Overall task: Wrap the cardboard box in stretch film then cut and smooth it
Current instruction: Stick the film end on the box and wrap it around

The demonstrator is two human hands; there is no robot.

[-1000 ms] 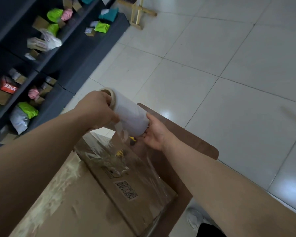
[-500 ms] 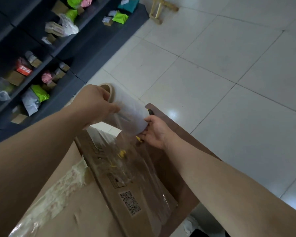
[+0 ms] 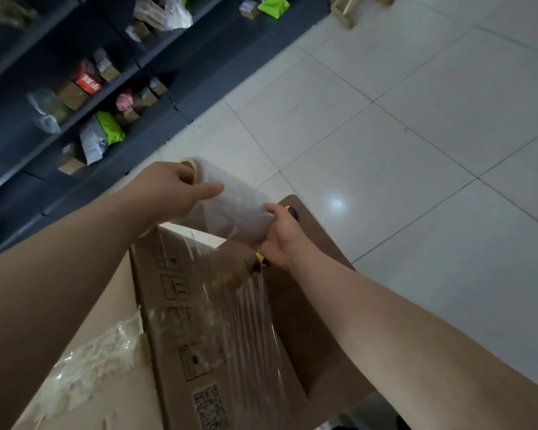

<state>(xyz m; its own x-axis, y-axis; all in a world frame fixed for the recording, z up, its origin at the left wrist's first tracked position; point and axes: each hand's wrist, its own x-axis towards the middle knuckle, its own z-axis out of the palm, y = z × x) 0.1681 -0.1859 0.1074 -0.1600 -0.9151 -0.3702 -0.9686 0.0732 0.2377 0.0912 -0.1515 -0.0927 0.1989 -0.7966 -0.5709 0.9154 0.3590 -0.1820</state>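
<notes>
Roll: we see the stretch film roll (image 3: 230, 209) held up in the air above the far end of the cardboard box (image 3: 180, 321), lying crosswise between both hands.
Left hand: the left hand (image 3: 165, 190) grips the far end at the cardboard core, fingers curled round it, thumb stretched along the film.
Right hand: the right hand (image 3: 281, 234) closes on the near end of the roll; something yellow and black (image 3: 261, 260) peeks out just under it, and we cannot tell what it is.
Film: a clear sheet (image 3: 243, 311) runs down from the roll over the side of the box, creased and shiny.
Box: it sits on the brown surface (image 3: 317, 308), printed marks and a QR code showing through the film.
Backdrop: dark shelves (image 3: 84, 97) with parcels to the left, pale tiled floor (image 3: 401, 125) beyond.
</notes>
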